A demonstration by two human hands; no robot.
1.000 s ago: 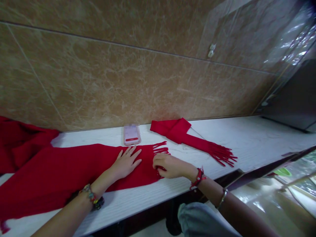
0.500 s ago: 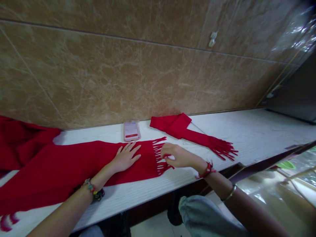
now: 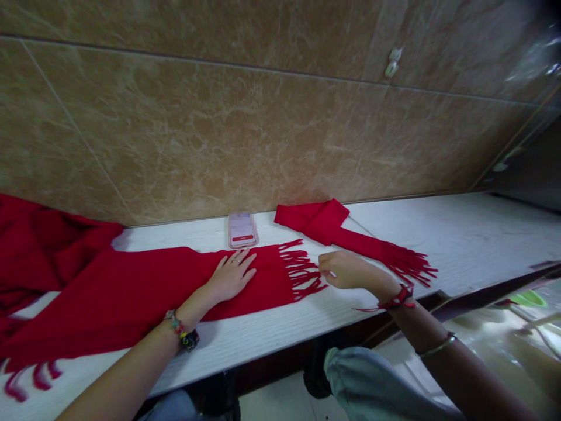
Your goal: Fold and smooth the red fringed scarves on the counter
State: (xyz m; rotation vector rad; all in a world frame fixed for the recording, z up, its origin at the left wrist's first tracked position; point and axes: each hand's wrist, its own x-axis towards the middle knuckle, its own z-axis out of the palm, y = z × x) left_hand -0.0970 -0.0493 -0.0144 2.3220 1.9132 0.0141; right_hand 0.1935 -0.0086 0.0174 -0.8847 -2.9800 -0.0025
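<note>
A red fringed scarf [image 3: 144,280] lies spread along the white tabletop. My left hand [image 3: 230,275] rests flat on it with the fingers spread, close to the fringed end. At the tips of the fringe [image 3: 300,272], my right hand [image 3: 346,272] is closed in a pinch, and strands run up to its fingertips. The strands inside the pinch are mostly hidden by the fingers. Behind my right hand lies a second, narrower red scarf [image 3: 363,242], folded over at one end, its fringe pointing right.
A phone [image 3: 242,230] with a lit screen lies between the scarf and the tiled wall [image 3: 197,128]. More red cloth [image 3: 44,245] is bunched at the left. The white tabletop [image 3: 460,234] runs on to the right, toward a dark box-like object [image 3: 530,169].
My right hand has drawn to the right, from over the fringe to its tips, and the strands look straighter. My left hand stays flat on the scarf. The view has shifted slightly.
</note>
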